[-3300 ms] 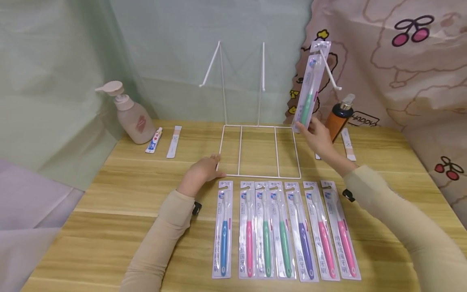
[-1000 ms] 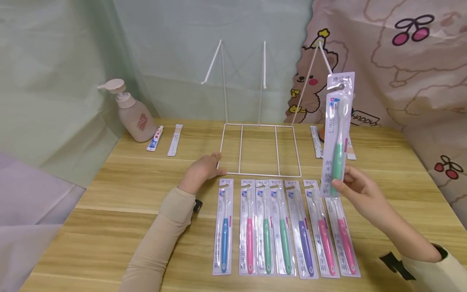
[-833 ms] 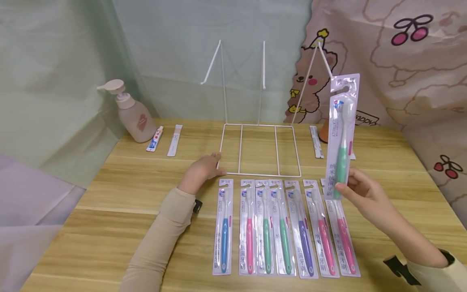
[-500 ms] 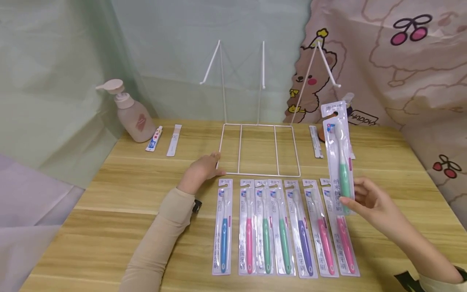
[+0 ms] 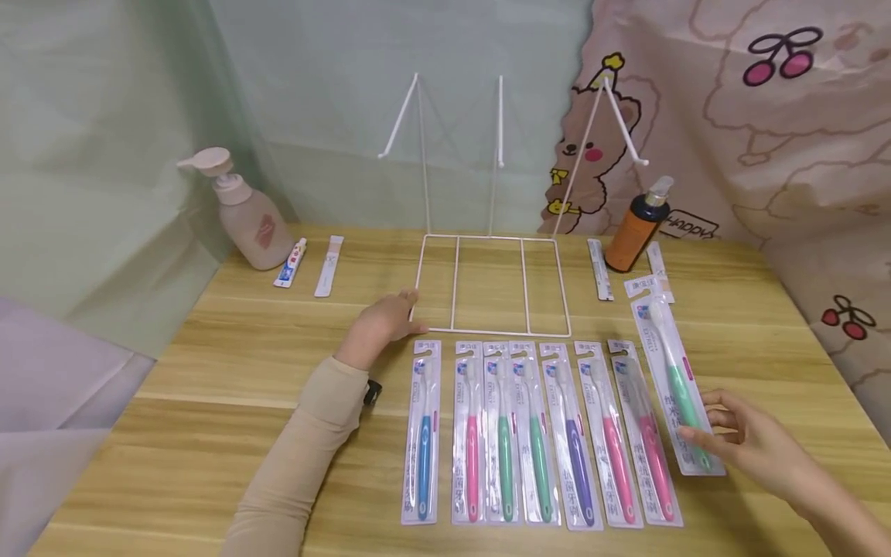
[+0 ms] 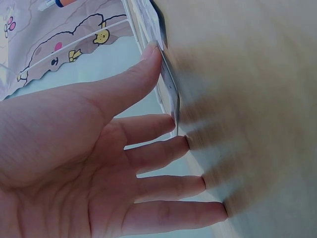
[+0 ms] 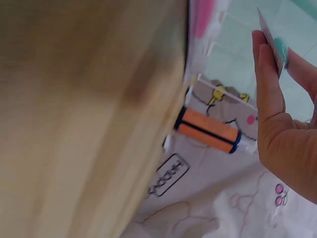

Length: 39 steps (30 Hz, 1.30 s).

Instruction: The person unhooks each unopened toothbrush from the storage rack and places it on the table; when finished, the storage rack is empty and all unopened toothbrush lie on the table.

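In the head view my right hand [image 5: 759, 445] pinches the lower end of a packaged green toothbrush [image 5: 677, 377], thumb across the front. The pack tilts, its top leaning left, right of the row on the table. From the right wrist view the pack [image 7: 274, 47] shows nearly edge-on between thumb and fingers. My left hand [image 5: 379, 329] rests at the front left corner of a white wire rack [image 5: 501, 333], whose three arms are bare. Straight fingers [image 6: 163, 218] meet the tabletop in the left wrist view. Several packaged toothbrushes [image 5: 506, 433], blue, pink, green and purple, lie in a row before the rack.
A pump bottle [image 5: 254, 228], a small toothpaste tube [image 5: 290, 263] and a slim sachet [image 5: 329, 267] are at the back left. At the back right, an orange and black spray bottle [image 5: 635, 232] stands between two more sachets. Curtains hang behind the wooden table [image 5: 230, 363].
My right hand has brought the green toothbrush pack down from the rack's right arm, forward and right, to beside the row. The spray bottle is uncovered again. My left hand stays at the rack.
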Motion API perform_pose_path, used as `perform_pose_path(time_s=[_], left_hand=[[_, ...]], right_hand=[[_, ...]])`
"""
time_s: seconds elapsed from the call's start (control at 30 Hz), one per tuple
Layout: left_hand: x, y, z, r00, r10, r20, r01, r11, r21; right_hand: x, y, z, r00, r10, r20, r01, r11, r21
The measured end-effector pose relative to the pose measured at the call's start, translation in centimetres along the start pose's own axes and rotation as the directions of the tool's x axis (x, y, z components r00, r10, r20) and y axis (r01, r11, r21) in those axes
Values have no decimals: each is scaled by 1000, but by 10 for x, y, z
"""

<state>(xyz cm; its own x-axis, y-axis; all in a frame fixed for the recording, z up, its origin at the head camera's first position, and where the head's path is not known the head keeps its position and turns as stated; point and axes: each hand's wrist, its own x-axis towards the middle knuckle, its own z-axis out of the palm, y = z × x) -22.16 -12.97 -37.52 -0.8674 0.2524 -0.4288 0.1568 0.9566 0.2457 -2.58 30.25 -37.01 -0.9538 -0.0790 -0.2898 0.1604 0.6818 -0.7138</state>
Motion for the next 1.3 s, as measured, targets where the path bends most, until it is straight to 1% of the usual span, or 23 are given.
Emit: perform_pose_path(time_s=[0.07,0.13,0.23,0.37,0.57,0.7,0.8,0.9,1.1,1.3], left_hand=[[0,-2,0,1000,-1,-3,1,1000,-5],[0,-4,0,1000,-1,-6,1,1000,-3],[1,-7,0,1000,-1,-9,1,1000,0],[0,-9,-1,1000,-1,-7,1,1000,9],[0,-8,-2,1000,7,-2,-7,1000,18],[3,-7,-1,1000,14,-5,-14,1000,15],[4,-7,0,1000,17,-3,-17,1000,15],[4,-6,0,1000,18,-1,-18,1000,16],[4,-3,-1,1000,22,-6,-22,1000,20],[5,-1,0,1000,29,-2,-29,999,29]], right_hand=[[-2,5,-1,997,57,44,-58,998,13],[-4,10,-1,990,113,88,-116,993,32],[-4,16,0,980,149,131,-158,986,58],[-5,21,0,974,169,150,-178,983,46],[-6,25,0,966,203,158,-203,979,-14],[-6,26,4,959,239,154,-239,971,-23],[-7,26,6,951,280,135,-277,960,-37],[-7,27,8,950,290,116,-282,956,-78],[-7,32,12,956,264,125,-242,956,-167],[-9,35,15,965,243,94,-210,939,-271]])
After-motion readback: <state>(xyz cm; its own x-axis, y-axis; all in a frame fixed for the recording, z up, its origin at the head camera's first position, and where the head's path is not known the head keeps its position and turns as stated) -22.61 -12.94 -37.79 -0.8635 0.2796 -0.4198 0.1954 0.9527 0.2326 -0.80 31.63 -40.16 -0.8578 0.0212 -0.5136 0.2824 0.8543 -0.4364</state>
